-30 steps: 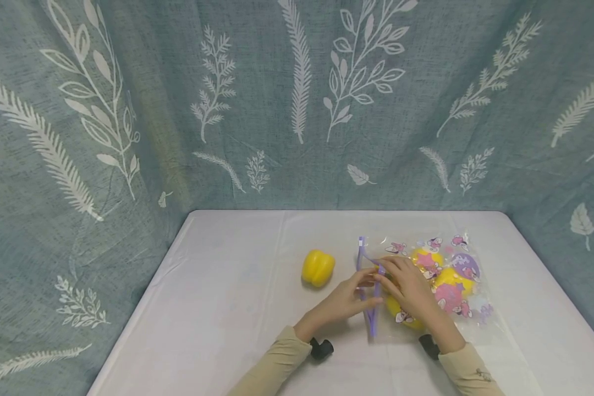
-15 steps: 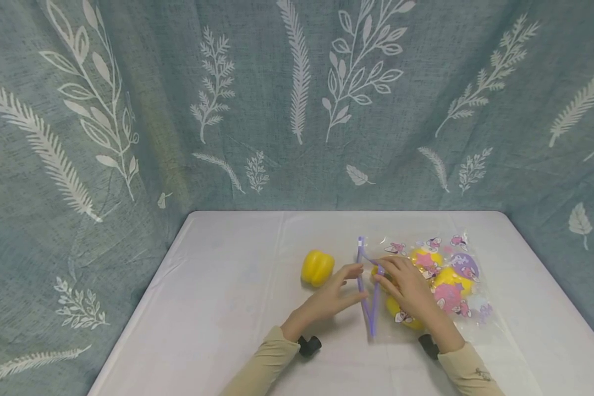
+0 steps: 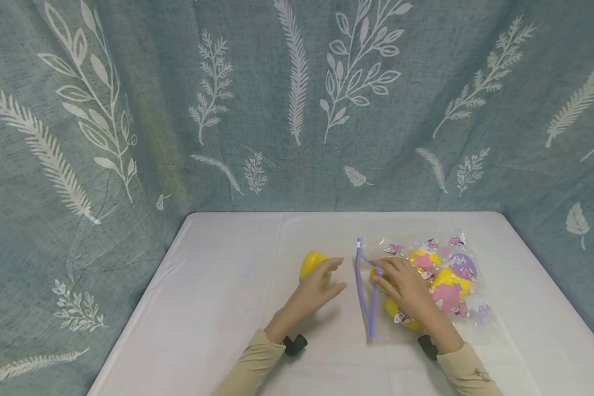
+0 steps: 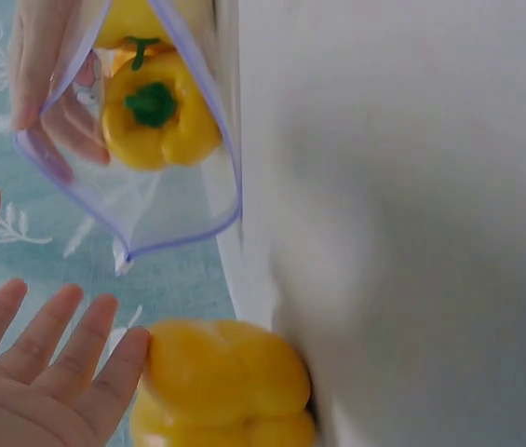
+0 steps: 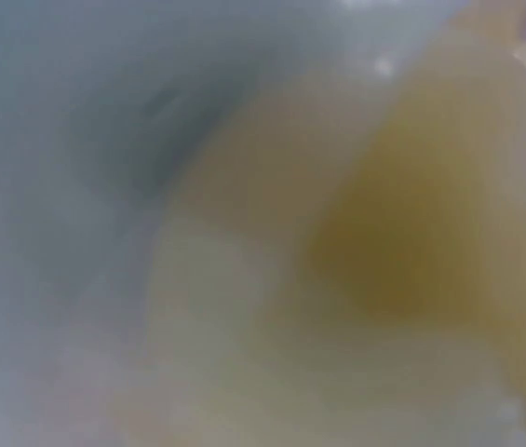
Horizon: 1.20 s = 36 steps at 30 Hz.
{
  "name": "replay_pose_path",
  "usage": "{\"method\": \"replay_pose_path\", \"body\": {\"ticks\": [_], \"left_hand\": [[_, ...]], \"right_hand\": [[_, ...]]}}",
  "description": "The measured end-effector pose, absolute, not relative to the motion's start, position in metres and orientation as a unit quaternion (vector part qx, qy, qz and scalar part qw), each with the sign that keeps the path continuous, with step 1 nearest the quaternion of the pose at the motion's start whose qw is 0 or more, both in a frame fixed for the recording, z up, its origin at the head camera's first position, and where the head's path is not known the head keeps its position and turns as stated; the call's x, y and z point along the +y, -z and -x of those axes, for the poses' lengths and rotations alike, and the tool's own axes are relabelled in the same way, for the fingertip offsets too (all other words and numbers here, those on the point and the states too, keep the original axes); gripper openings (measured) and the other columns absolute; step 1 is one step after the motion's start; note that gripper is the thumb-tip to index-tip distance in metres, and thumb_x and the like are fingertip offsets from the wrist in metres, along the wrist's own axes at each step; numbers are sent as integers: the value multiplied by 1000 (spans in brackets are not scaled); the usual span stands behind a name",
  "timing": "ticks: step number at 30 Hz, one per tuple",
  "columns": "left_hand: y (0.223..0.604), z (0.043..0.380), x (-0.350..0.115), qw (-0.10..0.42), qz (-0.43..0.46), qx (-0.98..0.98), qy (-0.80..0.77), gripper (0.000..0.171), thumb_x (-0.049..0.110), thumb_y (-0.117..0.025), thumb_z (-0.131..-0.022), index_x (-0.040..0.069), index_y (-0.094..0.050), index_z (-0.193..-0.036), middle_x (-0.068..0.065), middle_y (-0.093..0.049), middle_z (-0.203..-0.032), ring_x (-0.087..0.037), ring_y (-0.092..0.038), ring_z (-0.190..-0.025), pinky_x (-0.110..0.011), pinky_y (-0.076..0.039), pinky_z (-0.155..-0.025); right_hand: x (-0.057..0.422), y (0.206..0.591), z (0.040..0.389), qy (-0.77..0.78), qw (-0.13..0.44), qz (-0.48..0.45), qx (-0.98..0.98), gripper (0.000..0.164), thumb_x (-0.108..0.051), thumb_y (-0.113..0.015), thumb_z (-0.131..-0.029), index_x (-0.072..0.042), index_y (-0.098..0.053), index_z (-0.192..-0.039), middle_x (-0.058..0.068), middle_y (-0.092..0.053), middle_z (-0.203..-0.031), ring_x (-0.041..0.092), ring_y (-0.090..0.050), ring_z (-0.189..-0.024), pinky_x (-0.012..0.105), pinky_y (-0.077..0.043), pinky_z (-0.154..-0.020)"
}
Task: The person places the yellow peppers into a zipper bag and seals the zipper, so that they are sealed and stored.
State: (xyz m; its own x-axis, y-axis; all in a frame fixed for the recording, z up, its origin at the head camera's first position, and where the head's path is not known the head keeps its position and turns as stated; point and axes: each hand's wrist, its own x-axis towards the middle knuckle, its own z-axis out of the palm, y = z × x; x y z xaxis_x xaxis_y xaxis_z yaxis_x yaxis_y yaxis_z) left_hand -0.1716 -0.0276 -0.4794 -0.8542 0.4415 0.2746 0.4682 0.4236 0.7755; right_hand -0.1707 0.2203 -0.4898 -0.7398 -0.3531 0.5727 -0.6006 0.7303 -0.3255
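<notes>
My left hand (image 3: pixel 313 291), fingers spread, hovers in front of and partly hides a loose yellow bell pepper (image 3: pixel 311 263). In the left wrist view this left hand (image 4: pixel 44 377) holds nothing, and its fingertips are near the pepper (image 4: pixel 225 382); contact is unclear. My right hand (image 3: pixel 408 286) grips the rim of a clear zip bag (image 3: pixel 359 280) with a purple zip edge. The mouth gapes toward the left. Several yellow peppers are inside; one pepper (image 4: pixel 160 112) with a green stem shows through the opening. The right wrist view is blurred by film and yellow.
A white-covered table (image 3: pixel 237 264) carries everything. Behind and at the sides hangs a teal curtain (image 3: pixel 277 181) with white leaf prints. Black wrist devices sit under both wrists, the left one (image 3: pixel 295 345) close to the tabletop.
My left hand has drawn away from the bag's mouth toward the left, now overlapping the loose pepper. The right hand stays on the bag's rim.
</notes>
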Motion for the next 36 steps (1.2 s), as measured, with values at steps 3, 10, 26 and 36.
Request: {"method": "replay_pose_path", "body": {"ticks": [3,10,26,36], "left_hand": [[477,171,-34,29,266,-841,470,51,29,-61,-90,14,-43,-135,-2,-48,-135,-19,-47,-124,-34,-41,-103],[474,172,-44,61,262,-843,465,48,21,-64,-88,13,-47,-132,-5,-51,-131,-23,-50,-118,-36,-46,-98],[473,175,-66,84,234,-850,465,48,18,-68,-84,9,-52,-128,-7,-52,-131,-24,-53,-110,-41,-50,-90],[475,178,-73,100,224,-861,445,48,16,-71,-81,9,-54,-125,-9,-53,-130,-28,-46,-117,-45,-45,-94]], "right_hand": [[220,490,171,-250,246,-269,-897,37,-21,-67,-83,-14,-60,-119,5,-58,-116,27,-51,-111,46,-46,-89],[219,488,170,-249,253,-271,-895,37,-21,-68,-83,-13,-61,-118,6,-58,-115,28,-51,-110,46,-46,-89],[219,488,170,-247,256,-269,-895,37,-20,-68,-82,-12,-61,-117,7,-58,-115,28,-51,-109,46,-47,-88],[217,485,169,-248,246,-262,-900,36,-22,-67,-83,-13,-61,-117,6,-58,-116,27,-51,-110,46,-46,-88]]}}
